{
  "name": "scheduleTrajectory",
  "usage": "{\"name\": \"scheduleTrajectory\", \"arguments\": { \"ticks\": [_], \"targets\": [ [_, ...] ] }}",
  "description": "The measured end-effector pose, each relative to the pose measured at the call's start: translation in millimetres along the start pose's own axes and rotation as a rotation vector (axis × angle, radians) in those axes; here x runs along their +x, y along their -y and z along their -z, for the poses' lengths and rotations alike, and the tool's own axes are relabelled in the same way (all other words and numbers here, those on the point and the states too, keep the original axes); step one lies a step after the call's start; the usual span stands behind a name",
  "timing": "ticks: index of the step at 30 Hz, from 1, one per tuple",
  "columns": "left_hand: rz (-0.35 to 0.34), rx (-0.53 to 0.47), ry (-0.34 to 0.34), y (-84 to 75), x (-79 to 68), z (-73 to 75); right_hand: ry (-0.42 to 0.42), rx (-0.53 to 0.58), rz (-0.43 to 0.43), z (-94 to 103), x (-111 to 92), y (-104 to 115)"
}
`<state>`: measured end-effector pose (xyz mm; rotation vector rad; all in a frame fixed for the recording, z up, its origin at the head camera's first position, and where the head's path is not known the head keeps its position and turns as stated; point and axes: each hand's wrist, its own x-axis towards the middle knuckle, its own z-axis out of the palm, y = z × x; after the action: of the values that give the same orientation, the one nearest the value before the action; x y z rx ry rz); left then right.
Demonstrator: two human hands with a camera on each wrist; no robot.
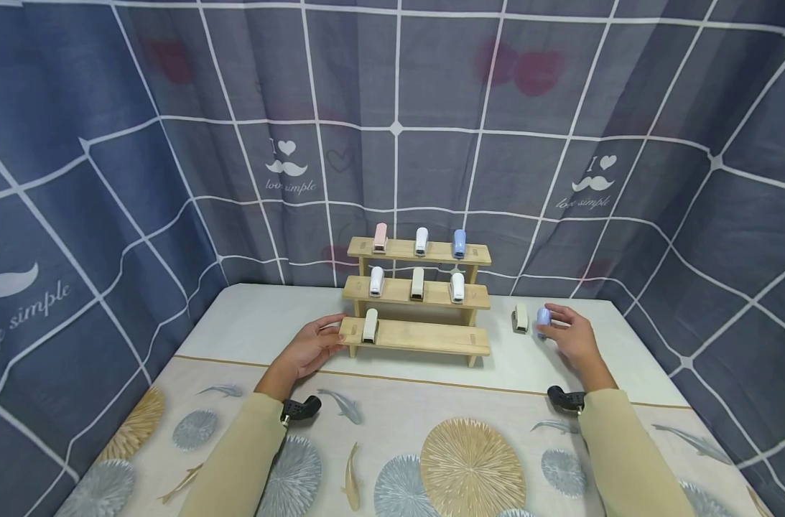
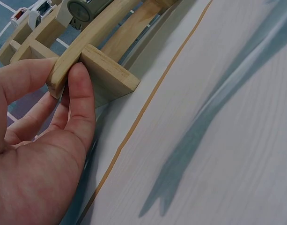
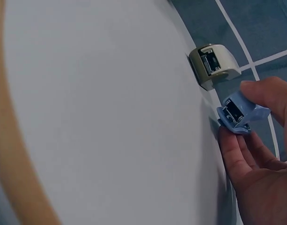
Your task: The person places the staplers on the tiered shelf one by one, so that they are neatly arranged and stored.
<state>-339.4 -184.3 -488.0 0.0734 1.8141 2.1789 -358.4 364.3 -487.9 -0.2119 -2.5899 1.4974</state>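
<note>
My left hand [image 1: 311, 346] pinches the left end of the lowest step of a three-step wooden display stand [image 1: 424, 340], thumb and fingers on either side of the board [image 2: 63, 70]. At the right, my right hand [image 1: 574, 336] grips a small blue stapler [image 3: 241, 112] between thumb and fingers; I cannot tell whether it touches the table. Just beside it stands a cream-and-olive stapler [image 1: 520, 318]. The top step bears a pink stapler [image 1: 380, 238], a white one [image 1: 421, 242] and a blue one [image 1: 460, 244]. Several pale staplers stand on the middle and bottom steps.
The stand and staplers are on a white tabletop [image 1: 237, 323]. In front lies a cloth [image 1: 327, 459] with fish and round patterns, edged by a brown line. A dark blue checked curtain [image 1: 366, 165] hangs behind and on both sides.
</note>
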Motion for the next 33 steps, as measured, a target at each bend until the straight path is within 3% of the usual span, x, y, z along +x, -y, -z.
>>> {"name": "scheduleTrajectory", "arguments": {
  "ticks": [9, 14, 33],
  "targets": [
    [-0.003, -0.001, 0.005, -0.6, -0.6, 1.2, -0.001, 0.109, -0.071, -3.2, -8.3, 8.0],
    [0.001, 0.004, -0.006, -0.8, -0.1, 1.2, 0.009, 0.168, -0.055, -4.0, -14.1, 12.5],
    [0.003, 0.001, -0.008, -1.5, -1.2, 0.6, 0.026, 0.232, -0.009, -9.3, -36.8, 19.7]
  ]
}}
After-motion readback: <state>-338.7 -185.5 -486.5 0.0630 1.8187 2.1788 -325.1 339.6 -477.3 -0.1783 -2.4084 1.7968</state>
